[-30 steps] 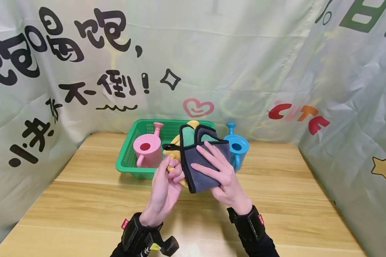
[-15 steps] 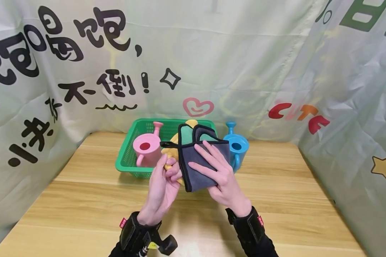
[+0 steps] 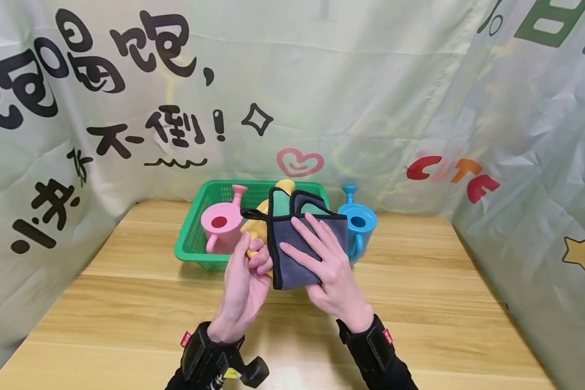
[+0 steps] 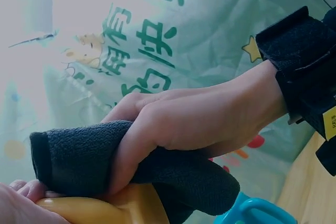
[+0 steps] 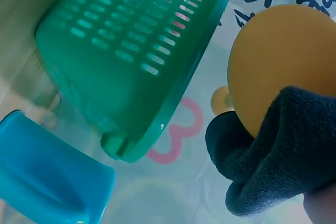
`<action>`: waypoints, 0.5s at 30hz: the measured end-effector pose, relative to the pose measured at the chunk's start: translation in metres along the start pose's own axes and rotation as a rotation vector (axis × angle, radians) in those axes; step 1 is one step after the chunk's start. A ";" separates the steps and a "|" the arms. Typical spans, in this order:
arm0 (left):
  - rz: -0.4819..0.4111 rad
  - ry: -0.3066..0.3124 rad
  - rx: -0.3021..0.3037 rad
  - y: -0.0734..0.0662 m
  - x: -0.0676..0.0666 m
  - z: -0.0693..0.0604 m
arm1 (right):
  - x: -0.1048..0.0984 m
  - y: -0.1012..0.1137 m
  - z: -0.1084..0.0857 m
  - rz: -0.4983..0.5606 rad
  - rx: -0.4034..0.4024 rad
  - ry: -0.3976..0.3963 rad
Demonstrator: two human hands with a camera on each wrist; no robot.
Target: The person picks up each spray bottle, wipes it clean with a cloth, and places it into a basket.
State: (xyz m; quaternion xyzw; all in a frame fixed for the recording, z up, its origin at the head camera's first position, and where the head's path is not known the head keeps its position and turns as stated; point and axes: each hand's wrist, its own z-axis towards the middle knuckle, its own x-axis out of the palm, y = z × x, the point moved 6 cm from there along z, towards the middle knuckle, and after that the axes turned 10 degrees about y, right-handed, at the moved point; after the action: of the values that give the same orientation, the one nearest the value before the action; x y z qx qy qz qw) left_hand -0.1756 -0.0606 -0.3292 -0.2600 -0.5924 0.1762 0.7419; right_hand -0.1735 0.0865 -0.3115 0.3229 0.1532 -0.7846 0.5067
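A yellow watering can [image 3: 259, 229], mostly covered by a folded grey cloth [image 3: 290, 254] with black edging and green parts, is held up before the basket. My left hand [image 3: 244, 287] grips the can's handle. Spread over the cloth, the fingers of my right hand [image 3: 335, 271] hold it against the can. In the left wrist view, the right hand [image 4: 194, 121] has thumb and fingers around the cloth [image 4: 86, 156], above the yellow can [image 4: 142, 203]. The right wrist view shows the can's rounded yellow body [image 5: 278, 59] with cloth [image 5: 296, 150] against it.
A green basket [image 3: 189, 257] holds a pink watering can [image 3: 224, 238] at the back of the wooden table [image 3: 434, 303]. Right of the basket stands a blue watering can [image 3: 363, 230]. Printed curtains [image 3: 361, 97] hang behind and beside the table.
The cloth and my right hand have shifted slightly left and up over the yellow can. My left hand has moved slightly left, still gripping the handle.
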 end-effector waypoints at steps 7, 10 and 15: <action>-0.021 0.033 -0.009 -0.004 0.001 0.000 | -0.005 -0.003 -0.001 0.098 -0.048 0.011; -0.023 0.040 -0.006 -0.004 0.002 -0.001 | -0.005 -0.003 -0.001 0.096 -0.042 0.023; 0.025 0.009 0.020 -0.002 0.003 -0.002 | 0.001 -0.003 -0.001 0.031 0.030 0.006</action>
State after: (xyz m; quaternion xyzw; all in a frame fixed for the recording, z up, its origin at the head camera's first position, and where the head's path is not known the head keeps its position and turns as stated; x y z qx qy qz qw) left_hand -0.1729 -0.0607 -0.3257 -0.2607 -0.5842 0.1899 0.7448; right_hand -0.1759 0.0870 -0.3132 0.3352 0.1381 -0.7778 0.5134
